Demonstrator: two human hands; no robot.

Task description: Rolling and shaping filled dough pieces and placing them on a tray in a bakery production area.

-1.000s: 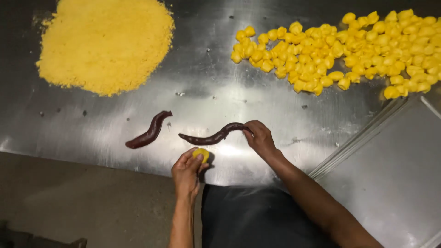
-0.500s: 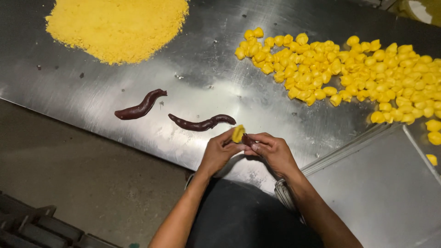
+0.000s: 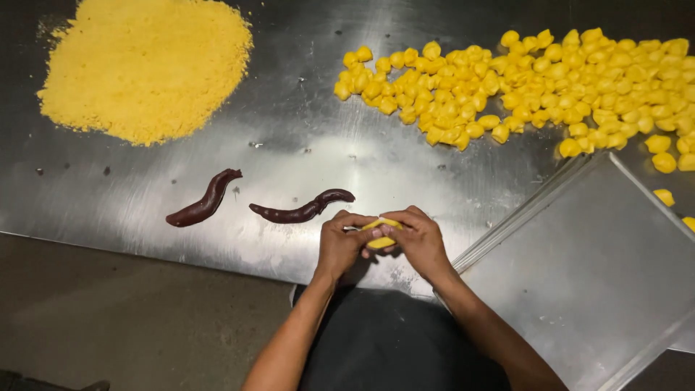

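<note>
Both hands meet near the front edge of a steel table (image 3: 304, 152). My left hand (image 3: 340, 245) and my right hand (image 3: 420, 240) pinch a small yellow dough piece (image 3: 381, 233) between their fingertips; most of it is hidden by the fingers. Just left of my left hand lies a dark brown filling roll (image 3: 302, 211), thin and curved. A second, thicker dark brown roll (image 3: 205, 200) lies further left.
A mound of yellow crumbs (image 3: 145, 65) sits at the back left. Many shaped yellow dough pieces (image 3: 536, 80) spread across the back right. A bare metal tray (image 3: 594, 275) lies at the right, close to my right forearm. Dark floor lies below the table edge.
One second ago my right hand touched the end of the nearer brown roll and my left held the dough alone. Both hands have since come together on the dough piece.
</note>
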